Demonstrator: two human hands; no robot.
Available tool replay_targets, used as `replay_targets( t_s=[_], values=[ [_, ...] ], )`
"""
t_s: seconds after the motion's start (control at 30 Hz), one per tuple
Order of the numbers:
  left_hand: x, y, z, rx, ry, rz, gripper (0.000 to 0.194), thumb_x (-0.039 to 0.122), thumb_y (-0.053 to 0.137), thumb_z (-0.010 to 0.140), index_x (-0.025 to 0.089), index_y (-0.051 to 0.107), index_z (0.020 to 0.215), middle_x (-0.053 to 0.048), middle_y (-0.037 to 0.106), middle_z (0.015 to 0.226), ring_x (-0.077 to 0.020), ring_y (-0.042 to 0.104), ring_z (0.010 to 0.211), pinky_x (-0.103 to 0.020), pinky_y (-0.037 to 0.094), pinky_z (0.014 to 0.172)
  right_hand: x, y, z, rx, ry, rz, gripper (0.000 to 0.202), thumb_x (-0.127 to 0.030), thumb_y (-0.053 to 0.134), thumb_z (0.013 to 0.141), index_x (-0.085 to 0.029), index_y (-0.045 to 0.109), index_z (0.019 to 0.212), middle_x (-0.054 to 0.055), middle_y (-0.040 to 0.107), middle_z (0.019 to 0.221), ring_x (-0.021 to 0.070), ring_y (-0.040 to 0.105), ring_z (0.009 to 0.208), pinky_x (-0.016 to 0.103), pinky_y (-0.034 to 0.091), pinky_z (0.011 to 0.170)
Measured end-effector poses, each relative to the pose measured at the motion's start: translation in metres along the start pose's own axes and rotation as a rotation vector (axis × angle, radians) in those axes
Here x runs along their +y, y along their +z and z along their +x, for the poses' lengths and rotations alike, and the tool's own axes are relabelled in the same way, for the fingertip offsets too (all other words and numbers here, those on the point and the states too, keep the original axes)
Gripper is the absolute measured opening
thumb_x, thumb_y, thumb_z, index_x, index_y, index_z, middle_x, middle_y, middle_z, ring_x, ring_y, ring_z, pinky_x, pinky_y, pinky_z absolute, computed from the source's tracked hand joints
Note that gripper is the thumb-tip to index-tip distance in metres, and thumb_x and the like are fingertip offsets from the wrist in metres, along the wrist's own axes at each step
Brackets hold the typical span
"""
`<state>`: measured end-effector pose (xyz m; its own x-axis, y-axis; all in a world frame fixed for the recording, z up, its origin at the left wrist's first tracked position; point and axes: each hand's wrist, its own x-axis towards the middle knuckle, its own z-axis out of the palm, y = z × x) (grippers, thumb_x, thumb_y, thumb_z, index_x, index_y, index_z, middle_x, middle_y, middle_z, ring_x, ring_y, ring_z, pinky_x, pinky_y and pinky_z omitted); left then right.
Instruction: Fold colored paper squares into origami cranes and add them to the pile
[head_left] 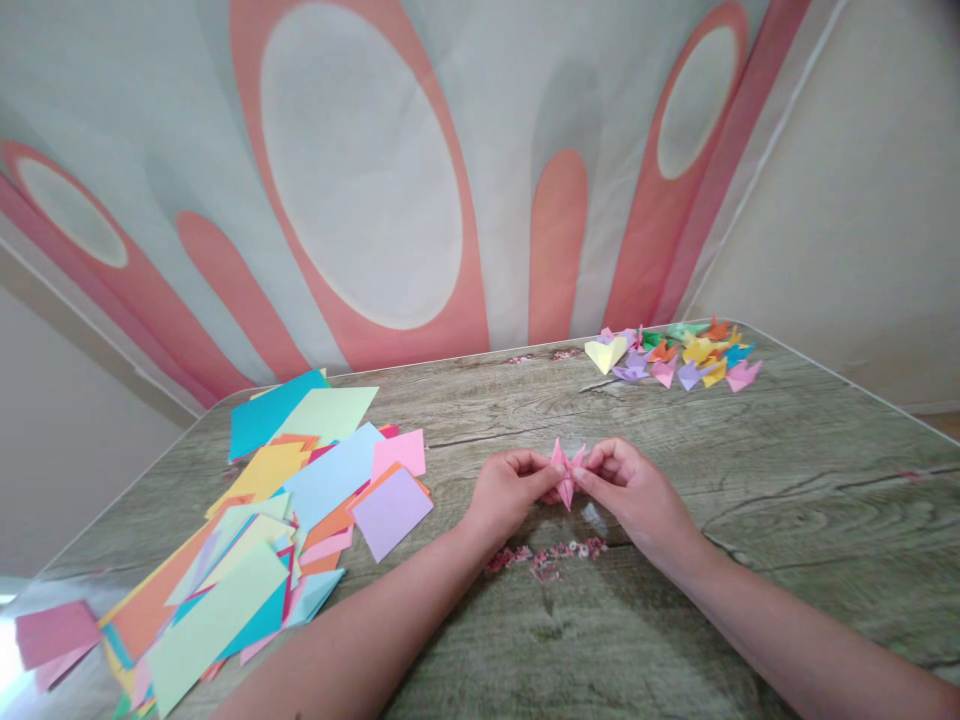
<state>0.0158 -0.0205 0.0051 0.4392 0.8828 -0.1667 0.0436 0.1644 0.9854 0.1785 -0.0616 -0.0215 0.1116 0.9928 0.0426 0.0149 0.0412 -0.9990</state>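
Presently holding a pink folded paper [566,488] between the left hand [501,492] and the right hand [639,492], over the middle of the bench [787,520]. Pinching one side with the left fingers [546,479], nearly closed, and the opposite side with the right fingers [598,484], likewise set close, with only thin paper between thumb and fingertips. Probably gripping from both sides for even control of such a small piece, while leaving the upper points and the lower tip exposed. Not managing to tell whether the tip is touching the bench. Noting loose coloured sheets [334,480] lying in an overlapping spread on the left, apparently within easy reach of the left hand. Also recording small folded paper figures [699,350] sitting grouped near the far edge on the right, seemingly placed there for keeping clear of both working hands.
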Motion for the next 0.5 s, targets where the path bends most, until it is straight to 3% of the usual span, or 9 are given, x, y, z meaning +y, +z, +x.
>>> replay_targets(
  t_s=[0.17,0.3,0.5],
  values=[
    [0.001,0.001,-0.001,0.014,0.044,0.047,0.027,0.04,0.072,0.07,0.013,0.068,0.067,-0.003,0.067,0.063,-0.01,0.055,0.054,-0.021,0.044,0.057,-0.005,0.001,-0.002,-0.106,0.042,0.097,0.037,-0.049,0.069,0.074,-0.021,0.056,0.096,0.001,0.068,0.076,0.0184,0.065,0.073,0.031,0.048,0.072],
    [0.002,0.0,-0.002,-0.026,0.019,0.047,0.027,0.04,0.074,0.068,0.014,0.068,0.067,-0.002,0.066,0.063,-0.01,0.055,0.055,-0.021,0.044,0.057,-0.011,-0.001,-0.004,-0.153,0.04,-0.024,0.031,-0.049,0.063,0.079,-0.018,0.064,0.076,0.002,0.068,0.074,0.0171,0.061,0.072,0.029,0.046,0.071],
    [-0.001,-0.003,-0.001,-0.105,-0.068,-0.063,0.03,0.041,0.075,0.066,0.013,0.069,0.071,-0.003,0.067,0.067,-0.0099,0.057,0.056,-0.022,0.047,0.062,-0.007,-0.003,-0.003,-0.1,0.048,-0.035,0.028,-0.045,0.064,0.08,-0.018,0.066,0.074,0.0,0.067,0.069,0.015,0.059,0.067,0.026,0.043,0.066]
  ],
)
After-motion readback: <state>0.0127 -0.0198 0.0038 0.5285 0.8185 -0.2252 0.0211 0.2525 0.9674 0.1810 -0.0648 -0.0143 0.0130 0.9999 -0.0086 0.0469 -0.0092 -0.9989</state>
